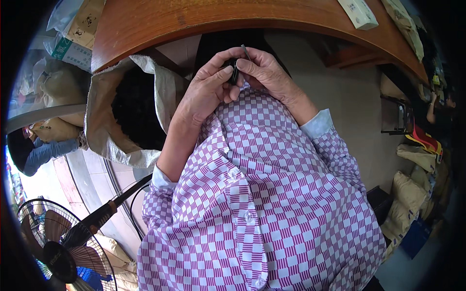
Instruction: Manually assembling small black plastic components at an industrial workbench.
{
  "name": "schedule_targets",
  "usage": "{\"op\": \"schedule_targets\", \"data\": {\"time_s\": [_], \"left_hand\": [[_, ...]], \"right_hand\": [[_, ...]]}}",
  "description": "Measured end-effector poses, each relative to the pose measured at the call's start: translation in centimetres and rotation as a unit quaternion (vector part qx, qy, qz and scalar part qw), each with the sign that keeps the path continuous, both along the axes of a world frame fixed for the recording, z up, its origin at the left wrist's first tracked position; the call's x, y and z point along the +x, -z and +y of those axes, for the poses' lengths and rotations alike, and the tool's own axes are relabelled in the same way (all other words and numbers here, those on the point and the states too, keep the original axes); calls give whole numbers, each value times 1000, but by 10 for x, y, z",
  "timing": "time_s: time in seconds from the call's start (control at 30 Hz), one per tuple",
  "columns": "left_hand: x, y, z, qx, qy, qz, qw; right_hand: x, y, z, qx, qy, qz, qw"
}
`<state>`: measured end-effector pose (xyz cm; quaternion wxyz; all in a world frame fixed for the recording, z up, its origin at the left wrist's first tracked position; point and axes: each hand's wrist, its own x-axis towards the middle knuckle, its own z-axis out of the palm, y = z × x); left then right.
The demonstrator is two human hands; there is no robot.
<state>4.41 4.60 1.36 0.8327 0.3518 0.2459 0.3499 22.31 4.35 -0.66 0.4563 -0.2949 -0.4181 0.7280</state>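
Close together just beyond my lap, both hands are at work on a small black piece. My left hand is closed, pinching the piece between thumb and fingers. My right hand is closed too, its thumb against the piece and a thin grey metal-looking strip rising from its fingers. Fingers hide most of both things, so their exact kind does not show. To the left of my left hand stands a white woven sack with a mass of small black material inside.
A brown wooden table curves across the far side, with a white box on it. Cartons are at the far left. A standing fan is at the lower left. Filled sacks line the right; people are partly visible at both edges.
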Motion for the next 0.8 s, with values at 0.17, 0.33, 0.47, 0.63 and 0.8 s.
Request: {"op": "schedule_targets", "data": {"time_s": [0.17, 0.33, 0.47, 0.63, 0.8], "left_hand": [[2, 1, 0, 116, -49, 139, 982], [1, 15, -1, 298, -89, 272, 910], [2, 12, -3, 240, -154, 241, 927], [-3, 21, -1, 260, -189, 243, 915], [-2, 24, 1, 272, -204, 233, 911]], "right_hand": [[0, 6, 3, 60, 50, -119, 990], [-5, 4, 3, 90, 73, -191, 975], [-18, -19, -4, -20, 71, -120, 990], [-25, -21, -6, -36, 7, -167, 985], [-30, -23, -3, -52, 22, -160, 985]]}}
